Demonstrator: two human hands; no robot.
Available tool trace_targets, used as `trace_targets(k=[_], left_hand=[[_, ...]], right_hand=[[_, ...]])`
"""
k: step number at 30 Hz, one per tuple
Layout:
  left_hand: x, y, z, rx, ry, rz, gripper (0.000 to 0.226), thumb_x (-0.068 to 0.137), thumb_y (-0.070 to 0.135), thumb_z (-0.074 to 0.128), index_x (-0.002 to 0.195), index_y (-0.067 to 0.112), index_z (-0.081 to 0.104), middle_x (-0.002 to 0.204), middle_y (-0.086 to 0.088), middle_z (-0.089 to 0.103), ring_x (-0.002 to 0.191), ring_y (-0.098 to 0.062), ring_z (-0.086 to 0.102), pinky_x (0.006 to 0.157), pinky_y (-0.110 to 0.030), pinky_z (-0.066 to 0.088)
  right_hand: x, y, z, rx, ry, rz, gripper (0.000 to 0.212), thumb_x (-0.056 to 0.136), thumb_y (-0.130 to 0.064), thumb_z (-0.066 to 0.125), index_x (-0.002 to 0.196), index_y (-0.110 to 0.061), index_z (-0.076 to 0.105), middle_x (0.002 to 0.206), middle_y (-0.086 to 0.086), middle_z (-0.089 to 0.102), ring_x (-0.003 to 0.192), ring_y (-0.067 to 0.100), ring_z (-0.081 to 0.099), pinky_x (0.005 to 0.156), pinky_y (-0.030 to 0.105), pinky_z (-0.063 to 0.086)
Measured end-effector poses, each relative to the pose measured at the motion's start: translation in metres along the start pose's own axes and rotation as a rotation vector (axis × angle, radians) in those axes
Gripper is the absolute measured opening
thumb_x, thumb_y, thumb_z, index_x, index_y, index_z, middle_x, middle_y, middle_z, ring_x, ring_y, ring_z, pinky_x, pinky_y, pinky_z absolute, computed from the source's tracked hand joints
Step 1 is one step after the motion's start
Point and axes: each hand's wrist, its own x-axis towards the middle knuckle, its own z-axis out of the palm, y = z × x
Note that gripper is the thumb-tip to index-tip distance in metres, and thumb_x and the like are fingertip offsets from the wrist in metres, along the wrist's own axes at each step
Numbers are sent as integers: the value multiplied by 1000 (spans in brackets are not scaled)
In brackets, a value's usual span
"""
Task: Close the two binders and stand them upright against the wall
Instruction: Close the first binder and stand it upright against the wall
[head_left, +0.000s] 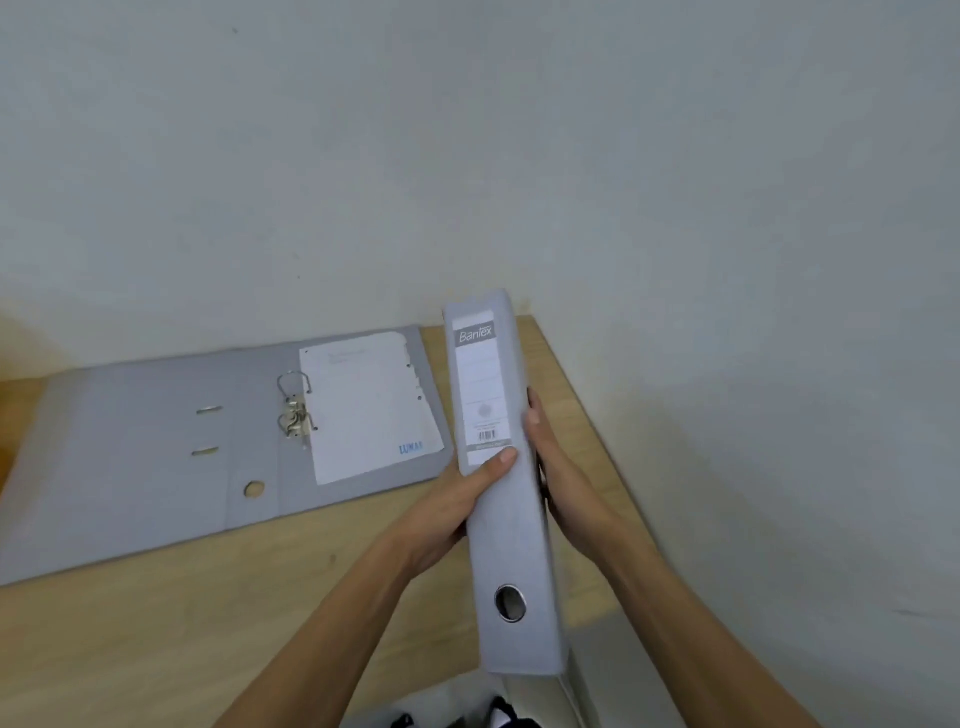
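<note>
nearest the camera, two bare forearms reach forward over a light wooden table (218, 613). between them a closed grey binder (511, 530) is held spine-up, its long axis running away from the person, the finger hole (510, 603) in the spine at the near end and the white spine label (480, 384) at the far end. the left hand (457, 499) presses flat on the binder's left cover with the thumb lying over the spine by the label; the right hand (550, 457) presses flat on the right cover, so the binder is clamped between both palms. whether its lower edge touches the table cannot be told. farther left, the open binder (156, 457) lies flat on the table, its ring mechanism (296, 410) upright and a white sheet (369, 405) on its right half. behind everything rises the pale wall (467, 156), which the open binder's far edge nearly meets.
</note>
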Motion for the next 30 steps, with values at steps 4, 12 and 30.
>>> trace_targets(k=[4,12,30], left_hand=[[22,17,8,275,-24,178,77,85,28,79,150,30,38,135,6,67,120,-13,67,97,-34,57],[72,12,20,555,-40,277,106,91,10,70,159,45,-5,158,36,22,144,-2,37,107,-17,43],[206,16,49,761,-20,268,127,76,27,83,160,26,-12,159,-2,38,141,-20,45,106,-38,51]], right_hand=[[-5,-54,-12,-171,51,-208,76,94,-51,61,158,-46,20,154,-19,47,132,3,57,111,40,48],[-3,-40,-71,-217,200,-251,78,84,-7,79,145,-41,44,137,-13,65,126,4,61,96,21,55],[46,0,-155,-216,517,-129,32,94,-28,62,124,-38,71,113,-19,76,107,7,71,94,44,59]])
